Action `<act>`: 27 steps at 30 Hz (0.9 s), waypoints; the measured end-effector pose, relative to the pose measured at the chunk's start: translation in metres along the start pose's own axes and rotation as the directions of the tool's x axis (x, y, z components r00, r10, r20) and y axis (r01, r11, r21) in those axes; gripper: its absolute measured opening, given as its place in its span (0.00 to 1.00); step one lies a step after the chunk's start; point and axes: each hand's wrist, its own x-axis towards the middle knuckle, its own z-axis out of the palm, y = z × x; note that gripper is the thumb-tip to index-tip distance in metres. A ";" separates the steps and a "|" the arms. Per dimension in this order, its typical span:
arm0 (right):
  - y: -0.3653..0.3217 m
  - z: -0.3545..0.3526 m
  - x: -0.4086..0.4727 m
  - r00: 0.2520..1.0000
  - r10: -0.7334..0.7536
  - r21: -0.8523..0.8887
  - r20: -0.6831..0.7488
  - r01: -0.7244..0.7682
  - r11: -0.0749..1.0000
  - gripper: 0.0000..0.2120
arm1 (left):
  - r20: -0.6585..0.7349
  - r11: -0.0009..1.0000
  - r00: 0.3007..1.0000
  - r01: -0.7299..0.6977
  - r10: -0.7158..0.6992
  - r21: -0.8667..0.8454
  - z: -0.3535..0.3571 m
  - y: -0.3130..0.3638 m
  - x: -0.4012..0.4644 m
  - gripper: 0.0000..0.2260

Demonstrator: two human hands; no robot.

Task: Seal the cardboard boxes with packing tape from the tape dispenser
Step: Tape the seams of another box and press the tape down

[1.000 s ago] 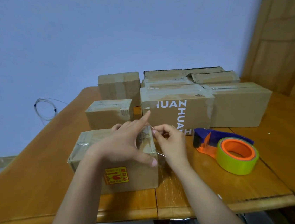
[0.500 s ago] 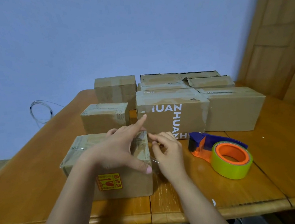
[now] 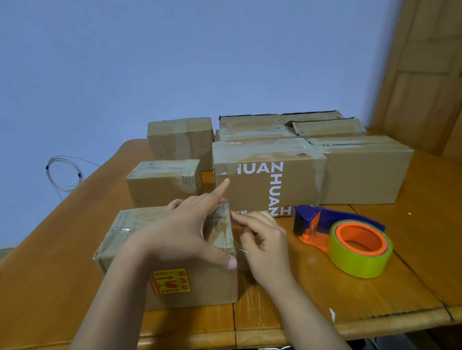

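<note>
While the left hand (image 3: 185, 237) lies spread over the top of the nearest cardboard box (image 3: 178, 281), forefinger stretched toward the far right corner and thumb pressed on the near right edge, the right hand (image 3: 264, 246) sits just beside the box's right side with its fingers curled, pinching a strip of clear packing tape (image 3: 239, 248) that hangs off that edge. This box (the one with a yellow and red fragile sticker (image 3: 171, 281) on its front) stands near the front of the wooden table (image 3: 354, 304). To its right lies the tape dispenser (image 3: 343, 237), purple and orange with a yellow-green roll, untouched. More taped boxes stand behind, one printed ZHUAN (image 3: 267, 179).
</note>
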 end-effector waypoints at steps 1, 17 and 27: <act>-0.001 0.000 0.000 1.000 0.006 0.017 -0.003 -0.006 1.000 0.21 | 0.005 1.000 1.000 0.002 -0.002 0.004 0.000 0.000 0.000 0.54; -0.029 -0.009 -0.037 0.998 0.065 0.330 -0.006 -0.060 0.942 0.15 | -0.024 1.000 1.000 0.001 -0.001 0.015 0.002 -0.008 0.004 0.57; -0.032 0.000 -0.040 0.995 0.076 0.272 -0.067 -0.055 0.961 0.07 | -0.035 1.000 0.999 -0.004 0.005 0.013 0.002 -0.005 0.002 0.56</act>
